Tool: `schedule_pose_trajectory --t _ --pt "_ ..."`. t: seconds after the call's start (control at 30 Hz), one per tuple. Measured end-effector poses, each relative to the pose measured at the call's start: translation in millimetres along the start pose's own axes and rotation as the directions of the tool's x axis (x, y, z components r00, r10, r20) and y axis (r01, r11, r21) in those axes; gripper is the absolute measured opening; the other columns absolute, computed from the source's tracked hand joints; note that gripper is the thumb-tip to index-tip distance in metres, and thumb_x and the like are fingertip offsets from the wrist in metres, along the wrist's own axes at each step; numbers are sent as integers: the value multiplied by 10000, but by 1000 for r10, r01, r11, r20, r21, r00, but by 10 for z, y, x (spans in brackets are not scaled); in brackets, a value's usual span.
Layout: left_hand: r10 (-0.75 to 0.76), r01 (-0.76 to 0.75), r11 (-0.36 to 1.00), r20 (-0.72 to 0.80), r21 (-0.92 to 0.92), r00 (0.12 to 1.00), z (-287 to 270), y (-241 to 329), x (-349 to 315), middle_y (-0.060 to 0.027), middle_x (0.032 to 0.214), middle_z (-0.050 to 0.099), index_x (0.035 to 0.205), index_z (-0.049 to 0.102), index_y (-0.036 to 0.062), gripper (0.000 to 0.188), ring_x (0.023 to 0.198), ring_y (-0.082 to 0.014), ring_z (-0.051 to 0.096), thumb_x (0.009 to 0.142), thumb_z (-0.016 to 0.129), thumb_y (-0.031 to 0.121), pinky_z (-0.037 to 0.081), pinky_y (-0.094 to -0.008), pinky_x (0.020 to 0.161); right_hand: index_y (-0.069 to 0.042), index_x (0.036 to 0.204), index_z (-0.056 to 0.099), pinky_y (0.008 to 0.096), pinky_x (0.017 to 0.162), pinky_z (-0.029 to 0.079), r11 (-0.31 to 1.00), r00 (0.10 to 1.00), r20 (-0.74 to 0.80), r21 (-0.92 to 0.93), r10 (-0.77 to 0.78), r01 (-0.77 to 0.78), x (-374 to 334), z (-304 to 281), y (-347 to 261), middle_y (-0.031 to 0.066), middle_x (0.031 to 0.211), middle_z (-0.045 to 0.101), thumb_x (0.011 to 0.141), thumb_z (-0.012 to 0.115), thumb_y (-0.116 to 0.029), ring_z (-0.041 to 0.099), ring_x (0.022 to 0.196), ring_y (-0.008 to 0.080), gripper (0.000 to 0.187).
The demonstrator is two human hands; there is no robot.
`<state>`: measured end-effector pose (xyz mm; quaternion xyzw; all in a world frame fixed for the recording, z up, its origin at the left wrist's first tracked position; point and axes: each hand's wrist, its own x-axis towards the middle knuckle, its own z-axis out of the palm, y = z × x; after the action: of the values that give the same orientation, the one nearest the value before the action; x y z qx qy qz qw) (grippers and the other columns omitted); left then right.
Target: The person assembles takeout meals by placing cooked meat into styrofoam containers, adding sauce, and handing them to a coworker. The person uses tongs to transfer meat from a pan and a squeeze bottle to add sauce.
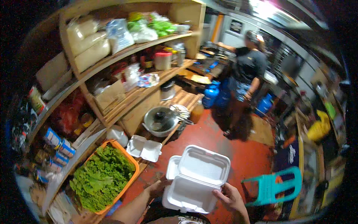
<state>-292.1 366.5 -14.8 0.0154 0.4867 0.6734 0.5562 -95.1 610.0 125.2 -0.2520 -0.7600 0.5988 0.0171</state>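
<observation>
An open white foam takeout container is held in front of my body, its lid tipped back and its inside bare. My right hand grips its right edge, with the thumb over the rim. At its left side is my left hand, fingers partly hidden behind the foam. Another white foam piece shows behind the container, near my left hand; most of it is hidden. To the left, leafy green lettuce fills an orange tray. Beside that tray sits another open foam container.
Wooden shelves with bags, jars and cans line the left. A lidded pot stands on the lower shelf. A person stands by a stove ahead, near blue gas cylinders. A teal plastic stool is at right on the red floor.
</observation>
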Motion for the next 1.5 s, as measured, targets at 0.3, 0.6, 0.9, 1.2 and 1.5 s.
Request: schedule_pose_trajectory --t 0.3,0.6,0.9,1.2,1.5 --pt "379 -390 920 -182 -30 907 -600 1007 1079 -125 1316 570 1431 422 22 693 1182 -231 564 870 680 338 485 -403 975 -31 949 539 218 711 419 972 993 -31 202 -114 118 2059 -142 -175 -19 824 540 939 659 -71 505 784 58 127" --pt "203 -167 978 -720 122 664 -1377 1542 -507 -102 1276 593 1361 510 8 692 1083 -205 581 851 713 429 482 -368 970 -79 909 502 206 568 305 917 994 55 393 -97 68 3628 -30 -831 -39 769 487 932 604 -111 421 669 35 110" --pt "683 -806 315 -709 501 -174 81 2815 -2271 -111 1174 652 1292 579 38 613 1030 -227 632 853 697 448 503 -382 945 -11 1091 570 271 868 435 923 853 489 385 -183 -23 4588 332 -747 31 1011 622 922 609 -21 575 964 121 174" --pt "638 -702 173 -621 691 -455 -439 4118 -3766 -110 1124 681 1167 636 75 479 972 -268 671 883 623 460 544 -408 882 -16 1217 533 314 1003 370 947 755 640 309 -139 -88 4817 436 -436 85 1327 384 935 659 -164 431 1178 177 342" --pt "659 -292 344 -451 892 -602 -1637 4952 -4247 -156 1186 623 1217 596 36 457 1052 -298 609 927 586 388 484 -440 935 -15 1060 571 266 790 446 947 957 280 282 73 -155 4407 1059 -424 19 954 600 919 590 -45 563 888 122 146"
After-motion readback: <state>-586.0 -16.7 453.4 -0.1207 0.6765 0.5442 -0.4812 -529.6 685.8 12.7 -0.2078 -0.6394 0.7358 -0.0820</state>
